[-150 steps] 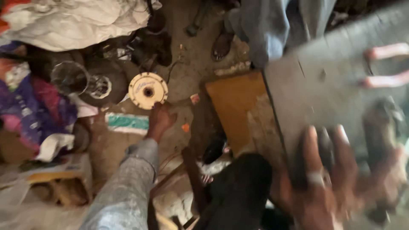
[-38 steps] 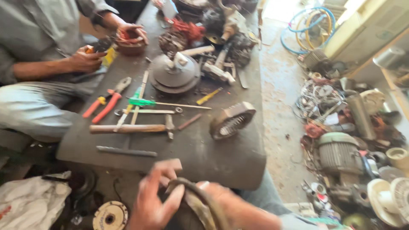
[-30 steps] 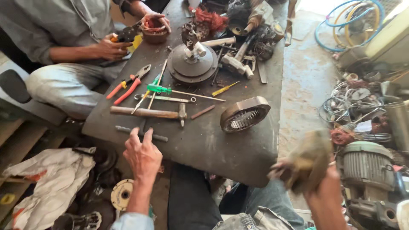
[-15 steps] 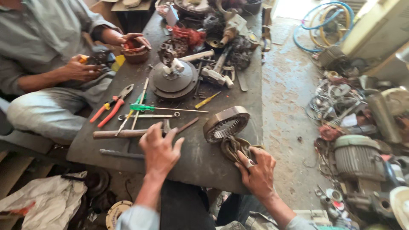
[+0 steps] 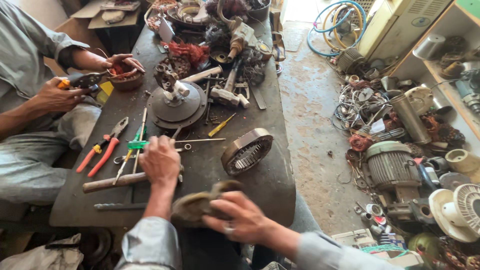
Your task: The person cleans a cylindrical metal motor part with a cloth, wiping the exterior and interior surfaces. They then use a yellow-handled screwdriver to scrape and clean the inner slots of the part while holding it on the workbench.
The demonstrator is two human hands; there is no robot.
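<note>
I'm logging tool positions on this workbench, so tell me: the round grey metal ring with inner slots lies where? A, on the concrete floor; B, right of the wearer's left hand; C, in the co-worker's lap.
B: the round grey metal ring with inner slots lies on the dark workbench, right of the left hand.

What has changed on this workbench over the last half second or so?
The right hand has carried its brownish wire bundle leftward, toward the bench's near edge. The left hand has reached further in, onto the hammer. The ring-shaped stator, pliers and the co-worker's hands have stayed put.
</note>
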